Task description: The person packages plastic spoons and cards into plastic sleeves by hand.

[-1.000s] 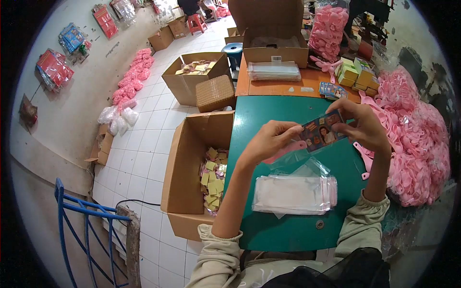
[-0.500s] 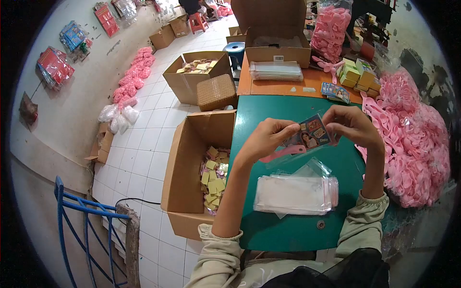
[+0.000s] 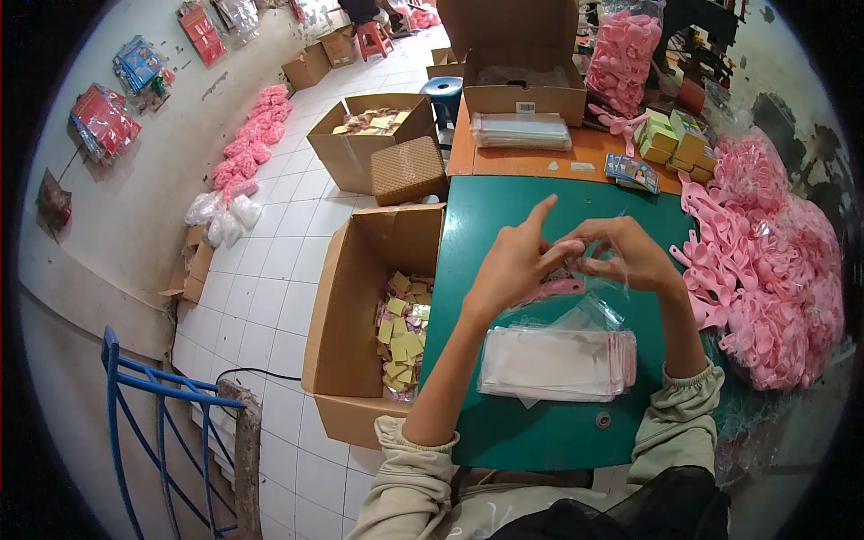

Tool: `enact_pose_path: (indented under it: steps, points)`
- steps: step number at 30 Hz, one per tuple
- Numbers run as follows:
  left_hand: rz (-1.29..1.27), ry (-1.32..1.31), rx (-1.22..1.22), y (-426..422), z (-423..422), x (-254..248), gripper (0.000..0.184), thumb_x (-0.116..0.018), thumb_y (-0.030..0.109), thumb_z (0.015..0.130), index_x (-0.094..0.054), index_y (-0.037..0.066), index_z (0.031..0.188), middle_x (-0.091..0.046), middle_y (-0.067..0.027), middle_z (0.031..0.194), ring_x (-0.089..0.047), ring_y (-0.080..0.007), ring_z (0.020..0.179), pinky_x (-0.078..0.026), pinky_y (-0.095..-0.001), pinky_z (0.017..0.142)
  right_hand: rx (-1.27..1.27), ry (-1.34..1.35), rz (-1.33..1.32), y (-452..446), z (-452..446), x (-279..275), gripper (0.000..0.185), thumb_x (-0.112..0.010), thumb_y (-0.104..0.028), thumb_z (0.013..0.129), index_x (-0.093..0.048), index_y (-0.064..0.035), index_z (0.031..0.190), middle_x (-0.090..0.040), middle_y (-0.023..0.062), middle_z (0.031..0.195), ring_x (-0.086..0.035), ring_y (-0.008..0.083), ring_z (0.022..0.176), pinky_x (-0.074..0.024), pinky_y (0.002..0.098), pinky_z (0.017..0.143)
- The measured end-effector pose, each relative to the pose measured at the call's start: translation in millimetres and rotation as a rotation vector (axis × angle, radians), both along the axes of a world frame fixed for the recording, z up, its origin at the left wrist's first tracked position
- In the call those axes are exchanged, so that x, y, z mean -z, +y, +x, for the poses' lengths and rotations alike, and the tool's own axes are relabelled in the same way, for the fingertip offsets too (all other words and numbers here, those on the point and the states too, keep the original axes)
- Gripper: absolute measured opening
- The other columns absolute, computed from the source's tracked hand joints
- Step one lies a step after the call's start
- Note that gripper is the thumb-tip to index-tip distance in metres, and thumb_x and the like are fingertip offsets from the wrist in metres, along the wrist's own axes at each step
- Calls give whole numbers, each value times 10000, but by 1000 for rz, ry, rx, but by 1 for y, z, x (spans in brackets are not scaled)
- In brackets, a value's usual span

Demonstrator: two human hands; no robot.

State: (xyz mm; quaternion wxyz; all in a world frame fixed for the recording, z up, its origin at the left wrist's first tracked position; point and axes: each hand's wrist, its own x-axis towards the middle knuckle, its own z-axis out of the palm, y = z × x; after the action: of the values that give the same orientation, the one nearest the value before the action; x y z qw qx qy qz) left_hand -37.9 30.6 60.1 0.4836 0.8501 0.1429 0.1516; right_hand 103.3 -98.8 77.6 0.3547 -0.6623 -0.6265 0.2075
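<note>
Over the green table (image 3: 468, 207), my left hand (image 3: 515, 265) pinches a clear plastic bag (image 3: 621, 281) between thumb and fingers, its index finger pointing up and away. My right hand (image 3: 630, 254) is curled round the bag's right part, fingertips close to my left thumb. A pink spoon-like handle (image 3: 562, 287) shows below my fingers. The printed card in the bag is mostly hidden by my hands. Just below lies a stack of flat clear bags (image 3: 553, 364), with a loose bag (image 3: 589, 315) on its upper edge.
Left of the table stands a cardboard box (image 3: 346, 315) with small yellow-topped packets (image 3: 400, 346). Pink spoons in plastic (image 3: 774, 270) are heaped at right. Printed cards (image 3: 633, 171) and yellow-green stacks (image 3: 661, 135) lie at the back. A blue metal rail (image 3: 162, 382) is lower left.
Both hands have come together over the bag, covering the card seen before. My left index finger has lifted off, and my right hand has moved lower onto the plastic.
</note>
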Motion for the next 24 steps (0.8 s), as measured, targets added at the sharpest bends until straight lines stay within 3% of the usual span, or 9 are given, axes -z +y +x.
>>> enact_pose_path:
  steps: [2,5,8,11,14,17,21,24]
  points:
    - [18,17,-53,-2,1,-3,703,-638,391,813,-338,15,1326,-657,-194,763,-661,-295,735,-483,-337,646,8,53,-1,3,1,2,190,-671,-94,733,-643,-2,897,-652,84,804,-592,108,716,-472,252,644]
    - [88,4,-42,-2,1,0,694,-634,389,816,-333,11,1315,-644,-185,754,-649,-312,724,-485,-340,618,83,-14,-77,3,-2,-3,135,-673,-51,712,-638,5,830,-636,87,769,-585,103,705,-475,258,630]
    - [663,-578,-313,16,19,33,665,-609,402,831,-351,1,1294,-627,-175,792,-649,-279,731,-492,-343,617,266,-157,60,1,-4,-1,129,-678,-19,707,-622,8,820,-612,90,773,-601,136,692,-479,272,613]
    - [47,-325,-247,14,5,21,668,-567,401,864,-278,10,1322,-610,-179,890,-645,-245,779,-506,-340,645,363,-335,258,7,-1,17,153,-680,-78,726,-607,3,832,-594,124,827,-609,259,692,-478,332,603]
    - [-695,23,-27,12,-2,51,667,-519,369,902,-168,33,1359,-602,-184,956,-640,-235,849,-523,-337,714,288,-350,321,18,10,56,191,-684,-111,738,-605,-5,875,-592,130,879,-607,285,728,-482,334,640]
    - [-920,47,61,2,-16,79,635,-454,296,940,-65,50,1379,-590,-199,996,-626,-253,924,-527,-335,776,64,-257,231,16,8,65,179,-675,-114,747,-606,-11,877,-587,135,852,-601,284,752,-481,338,682]
    - [-895,31,95,5,-24,89,542,-383,165,958,-76,45,1387,-580,-232,1052,-618,-260,954,-522,-338,809,18,-171,56,9,0,63,205,-676,-120,737,-602,-21,901,-577,142,881,-579,292,822,-470,356,736]
    - [-843,84,102,3,-28,81,530,-394,155,954,-108,55,1389,-582,-231,1061,-617,-258,957,-522,-336,808,-37,-227,29,4,-11,69,208,-677,-108,724,-592,-31,898,-559,134,908,-562,285,848,-465,357,741]
